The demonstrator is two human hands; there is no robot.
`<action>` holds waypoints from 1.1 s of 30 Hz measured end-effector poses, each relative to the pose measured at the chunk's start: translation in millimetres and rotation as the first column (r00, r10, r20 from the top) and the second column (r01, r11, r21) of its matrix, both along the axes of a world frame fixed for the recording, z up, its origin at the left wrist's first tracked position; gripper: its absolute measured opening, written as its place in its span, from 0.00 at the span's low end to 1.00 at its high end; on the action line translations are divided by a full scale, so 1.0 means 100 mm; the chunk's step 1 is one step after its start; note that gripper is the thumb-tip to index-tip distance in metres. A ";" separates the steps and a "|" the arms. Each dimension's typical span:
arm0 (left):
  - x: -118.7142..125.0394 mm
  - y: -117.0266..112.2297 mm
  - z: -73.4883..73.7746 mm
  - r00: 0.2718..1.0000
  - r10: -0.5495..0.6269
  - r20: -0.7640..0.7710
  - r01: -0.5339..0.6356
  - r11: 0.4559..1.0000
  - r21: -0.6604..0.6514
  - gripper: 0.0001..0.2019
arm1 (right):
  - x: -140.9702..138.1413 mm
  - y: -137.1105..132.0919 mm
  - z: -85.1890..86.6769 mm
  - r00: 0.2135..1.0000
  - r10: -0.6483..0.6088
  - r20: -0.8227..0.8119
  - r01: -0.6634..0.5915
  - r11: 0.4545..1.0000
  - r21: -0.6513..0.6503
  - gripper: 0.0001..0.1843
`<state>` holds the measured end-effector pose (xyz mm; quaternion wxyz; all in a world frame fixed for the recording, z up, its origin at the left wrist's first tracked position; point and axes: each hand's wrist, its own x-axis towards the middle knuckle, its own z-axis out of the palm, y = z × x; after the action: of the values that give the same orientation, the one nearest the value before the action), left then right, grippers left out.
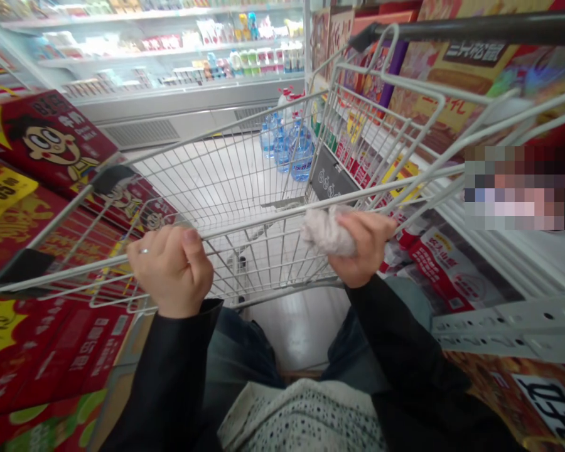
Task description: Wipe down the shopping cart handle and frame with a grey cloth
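A wire shopping cart (273,216) lies across the view, its long side rail facing me. My left hand (172,267), with a ring on one finger, is closed around that top rail. Further right, my right hand (365,242) is closed on a crumpled whitish cloth (329,231), which is pressed against the same rail. The fingertips of both hands are partly hidden. Through the mesh I see the floor; a dark printed panel (335,176) is fixed at the cart's right part. The cart's dark handle bar (475,30) runs along the upper right.
Red gift boxes (56,135) with yellow price tags are stacked close on the left. Shelves of boxed and bagged goods (447,263) stand close on the right. Several large water bottles (302,150) stand on the floor ahead, before a refrigerated display (179,63).
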<state>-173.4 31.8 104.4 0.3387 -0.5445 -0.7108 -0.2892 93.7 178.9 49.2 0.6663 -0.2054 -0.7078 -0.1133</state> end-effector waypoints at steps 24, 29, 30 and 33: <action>1.13 0.58 0.32 0.961 -0.275 -0.022 0.273 0.960 -0.064 0.12 | 0.32 0.31 0.21 0.968 -0.065 -0.243 0.081 0.995 0.055 0.19; 1.12 0.57 0.30 0.963 -0.269 -0.024 0.267 0.962 -0.064 0.11 | -0.02 -0.15 -1.05 0.965 0.168 0.199 -0.157 0.985 -0.068 0.19; 1.11 0.57 0.30 0.963 -0.270 -0.022 0.268 0.961 -0.069 0.11 | -0.05 -0.20 -1.16 0.960 0.176 0.217 -0.165 0.984 -0.068 0.20; 1.09 0.57 0.30 0.961 -0.276 -0.017 0.274 0.959 -0.075 0.12 | 0.01 -0.13 -1.00 0.975 0.127 0.184 -0.120 0.992 -0.050 0.19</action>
<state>-64.1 88.5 134.8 0.2852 -0.6537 -0.6335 -0.3001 94.9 166.3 -51.1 0.5985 -0.1621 -0.7808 -0.0768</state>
